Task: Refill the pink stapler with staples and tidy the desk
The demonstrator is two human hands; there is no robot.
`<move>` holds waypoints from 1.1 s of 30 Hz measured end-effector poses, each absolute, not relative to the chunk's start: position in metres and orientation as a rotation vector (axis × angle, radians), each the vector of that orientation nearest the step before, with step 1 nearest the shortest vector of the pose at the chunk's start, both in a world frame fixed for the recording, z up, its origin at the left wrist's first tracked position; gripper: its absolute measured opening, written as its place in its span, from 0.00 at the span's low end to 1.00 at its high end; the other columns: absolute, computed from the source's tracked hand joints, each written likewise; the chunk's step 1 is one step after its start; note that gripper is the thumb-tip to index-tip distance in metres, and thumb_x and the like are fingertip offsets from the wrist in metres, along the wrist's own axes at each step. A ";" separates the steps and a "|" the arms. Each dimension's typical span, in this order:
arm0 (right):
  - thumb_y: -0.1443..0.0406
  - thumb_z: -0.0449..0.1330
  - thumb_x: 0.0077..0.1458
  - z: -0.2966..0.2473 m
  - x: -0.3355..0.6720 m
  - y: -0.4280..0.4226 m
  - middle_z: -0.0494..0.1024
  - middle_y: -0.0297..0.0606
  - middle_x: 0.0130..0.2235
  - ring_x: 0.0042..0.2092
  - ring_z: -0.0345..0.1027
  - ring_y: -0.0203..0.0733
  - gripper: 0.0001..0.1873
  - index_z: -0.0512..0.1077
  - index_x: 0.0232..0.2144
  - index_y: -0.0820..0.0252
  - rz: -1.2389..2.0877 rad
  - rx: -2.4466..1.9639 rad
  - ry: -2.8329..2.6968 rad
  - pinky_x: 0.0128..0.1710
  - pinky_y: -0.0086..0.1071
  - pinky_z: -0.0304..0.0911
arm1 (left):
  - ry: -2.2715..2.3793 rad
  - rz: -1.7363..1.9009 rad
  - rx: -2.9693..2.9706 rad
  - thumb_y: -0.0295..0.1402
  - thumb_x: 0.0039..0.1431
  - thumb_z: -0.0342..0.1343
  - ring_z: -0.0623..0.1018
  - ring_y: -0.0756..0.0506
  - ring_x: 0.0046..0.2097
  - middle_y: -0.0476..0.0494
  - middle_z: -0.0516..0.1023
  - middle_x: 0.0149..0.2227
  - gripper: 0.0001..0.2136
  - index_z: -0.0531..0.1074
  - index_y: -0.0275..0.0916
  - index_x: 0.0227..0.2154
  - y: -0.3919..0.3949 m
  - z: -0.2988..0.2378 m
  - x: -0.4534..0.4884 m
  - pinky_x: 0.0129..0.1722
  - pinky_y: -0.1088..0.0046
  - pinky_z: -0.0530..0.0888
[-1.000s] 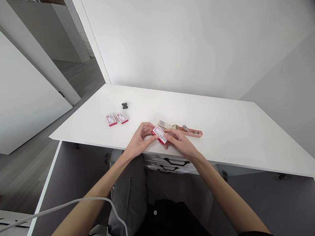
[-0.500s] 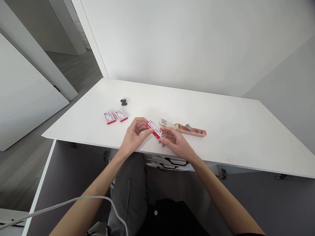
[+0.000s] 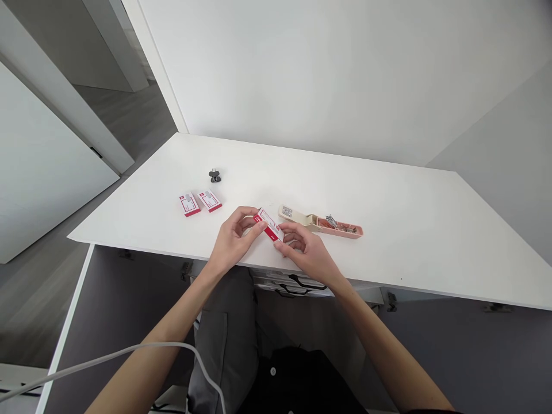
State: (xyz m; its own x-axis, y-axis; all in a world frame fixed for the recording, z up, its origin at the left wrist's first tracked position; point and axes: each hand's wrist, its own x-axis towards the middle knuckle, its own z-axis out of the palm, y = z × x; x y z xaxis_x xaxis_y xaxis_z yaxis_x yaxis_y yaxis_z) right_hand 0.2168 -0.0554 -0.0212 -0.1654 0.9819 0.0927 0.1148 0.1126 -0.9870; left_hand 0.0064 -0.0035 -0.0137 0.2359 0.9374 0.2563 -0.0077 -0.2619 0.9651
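A small red-and-white box (image 3: 268, 224) is held just above the white table (image 3: 388, 218) near its front edge. My left hand (image 3: 235, 238) pinches the box's left end with thumb and fingers. My right hand (image 3: 304, 253) grips its right end, fingers curled. The box is tilted, its red side turned toward me. Right behind my hands lies an opened beige-and-pink stapler (image 3: 321, 223) with its metal parts showing.
Two more small red-and-white boxes (image 3: 199, 202) lie side by side to the left. A small black clip (image 3: 214, 176) sits farther back. A white cable (image 3: 129, 356) runs across my lap. Black-handled drawers (image 3: 297, 284) show under the table edge.
The box has tipped further on edge between my fingers and shifted slightly left. My view has drifted a little to the right and up.
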 end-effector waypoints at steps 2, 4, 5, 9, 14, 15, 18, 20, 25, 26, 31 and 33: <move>0.48 0.70 0.62 -0.021 0.217 -0.056 0.83 0.42 0.46 0.46 0.79 0.48 0.27 0.74 0.55 0.54 1.179 -1.147 -1.461 0.47 0.44 0.79 | 0.913 1.198 1.520 0.46 0.65 0.68 0.83 0.43 0.47 0.43 0.80 0.47 0.16 0.73 0.42 0.45 -0.004 -0.013 0.006 0.53 0.62 0.78; 0.47 0.70 0.61 -0.021 0.217 -0.056 0.83 0.41 0.45 0.46 0.79 0.48 0.28 0.74 0.55 0.54 1.172 -1.154 -1.452 0.47 0.44 0.79 | 0.917 1.206 1.514 0.46 0.64 0.68 0.82 0.44 0.47 0.44 0.79 0.47 0.16 0.73 0.42 0.45 -0.005 -0.013 0.007 0.52 0.63 0.78; 0.46 0.70 0.61 -0.021 0.216 -0.056 0.83 0.41 0.44 0.45 0.79 0.48 0.28 0.74 0.55 0.54 1.168 -1.156 -1.448 0.47 0.44 0.79 | 0.918 1.214 1.508 0.47 0.63 0.69 0.82 0.44 0.46 0.44 0.78 0.48 0.17 0.72 0.43 0.45 -0.005 -0.013 0.007 0.51 0.63 0.78; 0.46 0.70 0.60 -0.022 0.216 -0.057 0.82 0.40 0.43 0.43 0.79 0.47 0.29 0.74 0.55 0.54 1.146 -1.154 -1.442 0.46 0.45 0.79 | 0.932 1.246 1.478 0.47 0.61 0.70 0.82 0.45 0.45 0.43 0.77 0.52 0.21 0.70 0.44 0.49 -0.006 -0.012 0.007 0.50 0.64 0.79; 0.46 0.70 0.60 -0.021 0.217 -0.058 0.82 0.39 0.40 0.43 0.78 0.48 0.28 0.74 0.55 0.54 1.121 -1.161 -1.442 0.46 0.45 0.79 | 0.922 1.261 1.458 0.46 0.62 0.70 0.83 0.45 0.45 0.43 0.78 0.51 0.22 0.69 0.45 0.52 -0.007 -0.011 0.007 0.50 0.64 0.79; 0.46 0.70 0.60 -0.021 0.217 -0.058 0.81 0.40 0.40 0.43 0.78 0.47 0.29 0.74 0.55 0.54 1.115 -1.163 -1.441 0.46 0.45 0.79 | 0.917 1.264 1.459 0.46 0.62 0.70 0.83 0.45 0.45 0.43 0.79 0.50 0.22 0.69 0.45 0.52 -0.007 -0.010 0.007 0.50 0.64 0.79; 0.47 0.71 0.60 -0.021 0.217 -0.058 0.81 0.40 0.41 0.43 0.78 0.47 0.28 0.74 0.56 0.54 1.101 -1.168 -1.440 0.45 0.44 0.79 | 0.919 1.271 1.460 0.47 0.62 0.70 0.83 0.45 0.45 0.43 0.79 0.49 0.23 0.69 0.45 0.53 -0.007 -0.009 0.007 0.51 0.63 0.79; 0.47 0.71 0.60 -0.021 0.216 -0.059 0.81 0.39 0.41 0.43 0.78 0.47 0.28 0.74 0.56 0.53 1.088 -1.171 -1.439 0.45 0.44 0.79 | 0.931 1.276 1.455 0.48 0.62 0.70 0.83 0.45 0.45 0.43 0.79 0.49 0.23 0.69 0.44 0.52 -0.007 -0.009 0.007 0.51 0.63 0.79; 0.48 0.69 0.63 -0.019 0.217 -0.060 0.82 0.41 0.47 0.44 0.78 0.47 0.28 0.73 0.59 0.51 1.054 -1.156 -1.457 0.44 0.43 0.79 | 0.934 1.286 1.449 0.48 0.62 0.69 0.82 0.44 0.46 0.42 0.79 0.51 0.23 0.69 0.45 0.52 -0.007 -0.009 0.006 0.51 0.63 0.79; 0.49 0.68 0.64 -0.018 0.217 -0.060 0.82 0.42 0.50 0.45 0.78 0.47 0.27 0.73 0.59 0.50 1.044 -1.145 -1.466 0.43 0.43 0.79 | 0.933 1.289 1.450 0.48 0.62 0.69 0.82 0.44 0.47 0.42 0.79 0.51 0.23 0.69 0.45 0.52 -0.007 -0.009 0.006 0.51 0.63 0.79; 0.51 0.67 0.66 -0.019 0.217 -0.061 0.77 0.44 0.59 0.46 0.78 0.46 0.18 0.76 0.53 0.50 0.995 -1.078 -1.471 0.40 0.40 0.80 | 0.906 1.315 1.452 0.46 0.63 0.70 0.81 0.45 0.49 0.42 0.76 0.53 0.21 0.70 0.44 0.52 -0.006 -0.010 0.005 0.51 0.66 0.79; 0.51 0.66 0.66 -0.021 0.217 -0.059 0.76 0.44 0.57 0.45 0.79 0.44 0.15 0.78 0.49 0.51 0.982 -1.065 -1.438 0.36 0.38 0.79 | 0.897 1.324 1.455 0.46 0.63 0.70 0.80 0.46 0.49 0.42 0.75 0.54 0.21 0.70 0.44 0.52 -0.006 -0.010 0.005 0.50 0.67 0.79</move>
